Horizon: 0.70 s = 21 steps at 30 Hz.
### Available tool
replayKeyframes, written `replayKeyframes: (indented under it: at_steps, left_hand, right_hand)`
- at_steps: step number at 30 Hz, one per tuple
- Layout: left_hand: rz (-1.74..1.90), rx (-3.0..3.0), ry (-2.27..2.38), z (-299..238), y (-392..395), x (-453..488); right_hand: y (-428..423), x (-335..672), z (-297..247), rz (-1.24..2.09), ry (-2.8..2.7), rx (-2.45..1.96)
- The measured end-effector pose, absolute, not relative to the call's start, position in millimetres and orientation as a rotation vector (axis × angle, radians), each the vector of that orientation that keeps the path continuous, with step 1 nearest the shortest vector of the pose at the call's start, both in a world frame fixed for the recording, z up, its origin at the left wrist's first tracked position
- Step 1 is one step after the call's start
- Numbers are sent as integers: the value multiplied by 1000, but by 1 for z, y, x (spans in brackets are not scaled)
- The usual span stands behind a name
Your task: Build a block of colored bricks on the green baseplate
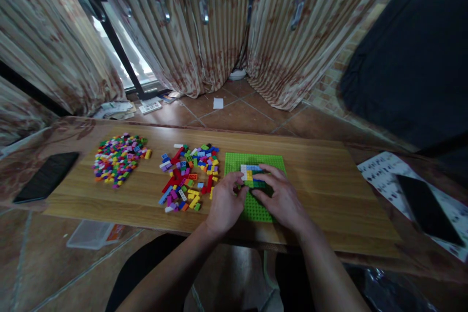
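A green studded baseplate [228, 162] lies on the wooden board, and a small build of toy bricks [250, 174] stands on it. White, yellow, blue and green bricks show in the build. My left hand [225, 202] is at the build's left side, its fingers curled close together by the white bricks; whatever lies between the fingertips is hidden. From the right, my right hand [283, 200] reaches over the build with its fingers spread and the thumb low on the plate. Its fingertips are at the blue and green bricks.
Loose mixed bricks [188, 175] lie left of the baseplate. Farther left is a heap of small bricks [119, 158] and a black tablet [47, 175]. A dark phone [427, 208] rests on a printed sheet [387, 168] at the right. A clear plastic lid [89, 234] sits on the floor.
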<state>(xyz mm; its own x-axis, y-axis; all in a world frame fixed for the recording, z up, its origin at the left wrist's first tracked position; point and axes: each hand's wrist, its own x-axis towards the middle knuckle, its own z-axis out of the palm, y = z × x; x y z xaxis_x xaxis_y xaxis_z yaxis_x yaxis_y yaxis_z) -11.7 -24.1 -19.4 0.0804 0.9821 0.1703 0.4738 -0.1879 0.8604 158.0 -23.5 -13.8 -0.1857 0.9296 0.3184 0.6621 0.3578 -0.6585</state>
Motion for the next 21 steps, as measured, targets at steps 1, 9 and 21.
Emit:
replayKeyframes:
  at_steps: [1, 9, 21]
  left_hand:
    - [1039, 1739, 1449, -21, -24, -11]
    - [1024, 1759, 1460, -18, -25, -11]
    - [1130, 1485, 1491, -24, -7, -20]
  right_hand:
    - [-23, 158, -15, 494, -1930, -1390]
    - [-24, 158, -14, 526, -1903, -1401]
    - [-15, 159, -25, 510, -1556, -1584]
